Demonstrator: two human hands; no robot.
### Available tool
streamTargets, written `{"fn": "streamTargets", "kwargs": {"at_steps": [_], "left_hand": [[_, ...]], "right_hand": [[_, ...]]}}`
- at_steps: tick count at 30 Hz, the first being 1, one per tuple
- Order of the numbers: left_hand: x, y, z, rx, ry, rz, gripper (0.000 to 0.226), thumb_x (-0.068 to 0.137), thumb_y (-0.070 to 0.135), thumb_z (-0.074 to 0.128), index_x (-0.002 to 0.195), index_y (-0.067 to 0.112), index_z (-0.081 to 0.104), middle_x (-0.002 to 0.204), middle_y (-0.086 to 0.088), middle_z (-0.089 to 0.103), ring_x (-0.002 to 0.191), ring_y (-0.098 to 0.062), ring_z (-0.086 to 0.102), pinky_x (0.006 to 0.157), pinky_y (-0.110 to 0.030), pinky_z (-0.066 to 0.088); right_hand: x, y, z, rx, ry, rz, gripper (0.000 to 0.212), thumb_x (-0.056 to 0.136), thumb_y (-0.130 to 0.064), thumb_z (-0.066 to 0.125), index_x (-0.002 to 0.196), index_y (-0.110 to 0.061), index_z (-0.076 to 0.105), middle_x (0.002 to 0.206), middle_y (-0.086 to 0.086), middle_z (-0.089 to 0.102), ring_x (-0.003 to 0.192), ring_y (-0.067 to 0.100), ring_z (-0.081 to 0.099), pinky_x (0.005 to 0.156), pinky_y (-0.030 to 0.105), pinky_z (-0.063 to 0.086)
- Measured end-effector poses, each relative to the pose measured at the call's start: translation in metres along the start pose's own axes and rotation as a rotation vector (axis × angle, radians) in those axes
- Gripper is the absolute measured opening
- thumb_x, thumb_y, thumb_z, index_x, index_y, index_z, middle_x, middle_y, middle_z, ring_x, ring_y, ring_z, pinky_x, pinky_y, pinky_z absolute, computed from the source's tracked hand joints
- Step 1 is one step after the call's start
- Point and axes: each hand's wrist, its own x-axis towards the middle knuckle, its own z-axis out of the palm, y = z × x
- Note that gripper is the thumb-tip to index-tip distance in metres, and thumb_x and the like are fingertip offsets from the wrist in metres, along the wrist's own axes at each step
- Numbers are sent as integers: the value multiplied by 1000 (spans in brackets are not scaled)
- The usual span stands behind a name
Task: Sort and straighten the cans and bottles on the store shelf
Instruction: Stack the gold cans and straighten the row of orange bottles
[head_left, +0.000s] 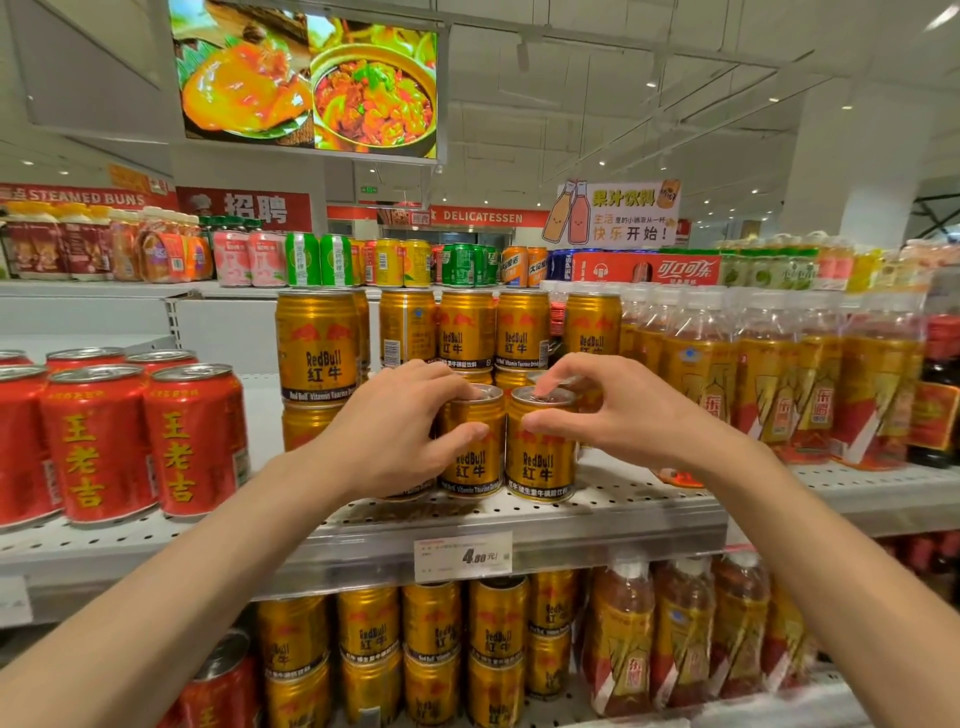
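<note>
At the front edge of the perforated grey metal shelf (649, 499), both hands are closed on cans. The left hand (400, 431) grips the left short gold Red Bull can (475, 447), thumb on its front and fingers curled over the rim at the top. The right hand (618, 410) pinches the right short gold Red Bull can (540, 452), thumb on the upper front, fingertips on the lid.

Both cans stand upright, long axis vertical, and touch each other side by side. Each hand is on its own can, so neither must cross over. The left can's label faces a little toward 3 o'clock, I think; the right one faces forward. A small turn about the vertical axis seems to be what the left one needs.

At 12 o'clock behind them stands a stacked row of gold cans (467, 332). At 9 o'clock are red herbal tea cans (98, 441), well apart. At 3 o'clock stand clear plastic bottles with gold labels (769, 384). At 6 o'clock hangs a white price tag (462, 557).
</note>
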Motion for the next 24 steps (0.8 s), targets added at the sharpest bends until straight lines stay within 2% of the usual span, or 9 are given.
{"fn": "streamTargets", "kwargs": {"at_steps": [2,5,8,10,14,17,20,24], "left_hand": [[0,0,0,0,0,-3,51,93,60,51,131,27,61,126,10,64,117,-9,54,100,-33,47],[2,1,0,-5,-4,-14,56,91,65,51,131,28,60,128,11,62,119,-8,51,102,-35,46],[9,12,-2,10,-25,15,70,84,77,40,135,31,56,136,12,57,128,-8,44,109,-37,41],[18,21,-2,-10,-65,44,70,86,75,44,141,32,51,143,12,53,134,-9,40,113,-39,37],[32,32,1,-65,-145,73,67,87,71,50,141,31,53,140,9,57,129,-9,47,108,-41,43],[33,32,4,-81,-158,54,63,87,69,52,136,30,58,138,9,59,125,-8,50,105,-36,45],[32,32,4,-80,-140,52,61,88,67,53,135,29,59,138,9,59,126,-8,50,106,-33,44],[32,34,3,-83,-134,52,60,88,67,53,134,28,60,138,10,60,127,-8,50,107,-36,44]], "right_hand": [[-3,1,-9,28,19,-2,34,91,-57,58,117,-36,64,115,-20,65,107,-1,61,91,27,53],[-2,8,-22,-75,101,27,29,103,-36,51,129,-27,63,125,-13,63,112,5,58,98,30,50],[4,16,-17,-259,-2,86,33,104,-23,52,136,-23,59,139,-5,60,120,13,58,107,38,49],[8,19,-12,-281,-52,108,33,103,-23,53,136,-24,56,141,-3,59,110,13,60,104,40,50],[13,24,-12,-239,-80,105,22,102,-31,55,123,-25,52,124,-1,65,94,13,60,88,37,53],[13,27,-13,-195,-90,77,15,102,-33,55,112,-24,50,99,-9,62,72,3,52,64,25,42],[14,31,-12,-168,-78,53,14,101,-34,56,109,-23,51,88,-16,54,70,0,48,62,24,38],[12,36,-17,-144,-38,43,13,100,-38,58,103,-26,55,84,-22,47,73,-5,45,73,25,40]]}}
